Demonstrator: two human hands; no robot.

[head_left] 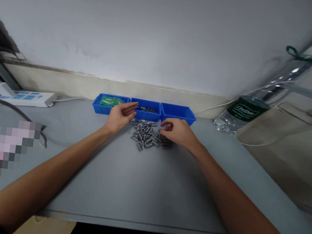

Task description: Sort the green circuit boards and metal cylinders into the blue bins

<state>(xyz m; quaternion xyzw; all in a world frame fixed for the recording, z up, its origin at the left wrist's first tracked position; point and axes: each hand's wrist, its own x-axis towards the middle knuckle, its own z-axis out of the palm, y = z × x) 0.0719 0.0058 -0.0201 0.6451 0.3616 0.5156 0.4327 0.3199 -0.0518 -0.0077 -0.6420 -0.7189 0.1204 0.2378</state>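
Observation:
My left hand (120, 117) is open, its fingers stretched out over the near edge of the middle blue bin (144, 115). Several short metal pins (151, 110) lie inside that bin. In front of it, on the table, spreads a loose pile of shiny metal pins (144, 134). My right hand (179, 131) hovers at the pile's right edge, fingers curved and thumb apart from the index finger. Nothing shows between those fingertips, though the other fingers are partly hidden. Below this hand, several pins (166, 145) lie side by side.
The left blue bin (102, 109) holds green packets (111, 101); a right blue bin (178, 112) adjoins the middle one. A tilted water bottle (243, 112) stands at right. A white power strip (30, 97) and cables lie left, behind a blurred-out object (1, 151). The wall rises behind.

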